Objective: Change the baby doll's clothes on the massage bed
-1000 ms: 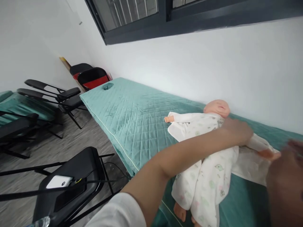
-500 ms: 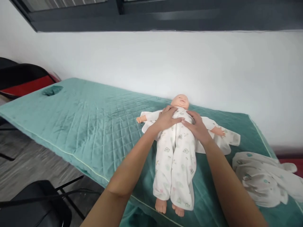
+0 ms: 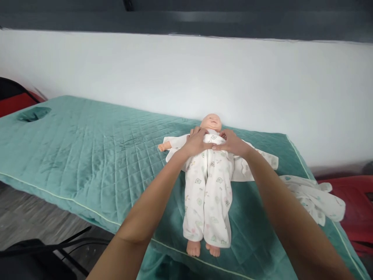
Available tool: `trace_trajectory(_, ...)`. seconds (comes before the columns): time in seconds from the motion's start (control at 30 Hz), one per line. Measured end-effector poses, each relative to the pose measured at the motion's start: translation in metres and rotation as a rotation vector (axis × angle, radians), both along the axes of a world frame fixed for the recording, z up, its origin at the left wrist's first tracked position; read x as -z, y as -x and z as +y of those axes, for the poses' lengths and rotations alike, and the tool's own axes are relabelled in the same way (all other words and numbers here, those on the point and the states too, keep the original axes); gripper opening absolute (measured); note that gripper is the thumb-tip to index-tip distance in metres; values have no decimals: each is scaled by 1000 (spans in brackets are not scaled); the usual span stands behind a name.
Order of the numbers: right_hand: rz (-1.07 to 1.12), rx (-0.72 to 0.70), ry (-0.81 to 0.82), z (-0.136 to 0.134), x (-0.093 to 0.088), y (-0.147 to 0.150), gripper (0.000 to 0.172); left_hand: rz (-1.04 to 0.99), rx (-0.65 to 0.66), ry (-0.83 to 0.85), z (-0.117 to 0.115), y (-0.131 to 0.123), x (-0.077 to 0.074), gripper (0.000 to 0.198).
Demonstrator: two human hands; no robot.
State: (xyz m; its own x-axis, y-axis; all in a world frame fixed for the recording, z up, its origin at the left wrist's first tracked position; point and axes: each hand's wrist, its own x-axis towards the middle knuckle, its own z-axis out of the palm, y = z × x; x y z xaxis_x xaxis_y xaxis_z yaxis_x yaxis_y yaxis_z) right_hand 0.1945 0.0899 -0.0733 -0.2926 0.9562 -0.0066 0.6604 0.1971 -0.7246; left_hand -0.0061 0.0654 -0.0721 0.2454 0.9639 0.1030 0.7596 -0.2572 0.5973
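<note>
A doll (image 3: 211,122) lies face up on the green quilted bed, its head toward the wall. Patterned white trousers (image 3: 217,190) cover its legs and reach up to the chest; both feet stick out below. At the left of the picture, my left hand (image 3: 197,143) holds the waistband's side, thumb across the front. My right hand (image 3: 233,144) has its fingers curled on the other side of the waistband, its thumb tip close to the left thumb. A white top (image 3: 243,169) lies spread under the doll, its sleeves out to both sides.
Crumpled patterned cloth (image 3: 316,196) lies at the bed's right edge, beside a red chair (image 3: 357,202). The bed (image 3: 110,155) has a face hole at far left. A white wall (image 3: 145,74) runs behind it. A black chair (image 3: 35,260) stands at lower left.
The view has swung right, showing more of the red chair. My right hand has moved inward over the doll's chest, its fingers more bent. The doll lies in the same pose.
</note>
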Motion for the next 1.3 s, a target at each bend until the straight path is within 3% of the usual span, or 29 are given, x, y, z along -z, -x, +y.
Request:
trace_trajectory(0.23, 2, -55, -94, -11, 4, 2, 45, 20, 6, -88, 1, -2, 6, 37)
trace_trajectory(0.37, 56, -63, -396, -27, 12, 2, 40, 163, 101, -317, -12, -2, 5, 19)
trace_trajectory(0.47, 36, -128, -545, -42, 17, 3, 32, 247, 158, -422, -30, 6, 14, 25)
trace_trajectory(0.57, 5, -172, -501, -53, 23, 1, 23, 238, 141, -410, -52, 23, 32, 34)
trace_trajectory(0.7, -95, -76, -402, -69, 33, -14, 20, 91, -5, -231, -81, 49, 53, 34)
trace_trajectory(0.83, -132, -43, -220, -98, 45, -37, 39, -65, 32, -8, -105, 73, 55, 26)
trace_trajectory(0.93, -96, -36, -215, -126, 51, -48, 39, -2, 133, 22, -116, 81, 53, 39)
trace_trajectory(1.0, -74, -47, -213, -141, 52, -47, 34, 68, 119, 0, -119, 79, 54, 43)
trace_trajectory(1.1, -115, -64, -140, -151, 49, -39, 41, 145, -23, -42, -114, 66, 58, 29)
trace_trajectory(1.3, -149, 94, -222, -129, 33, -16, 44, 168, -237, -124, -81, 35, 47, 21)
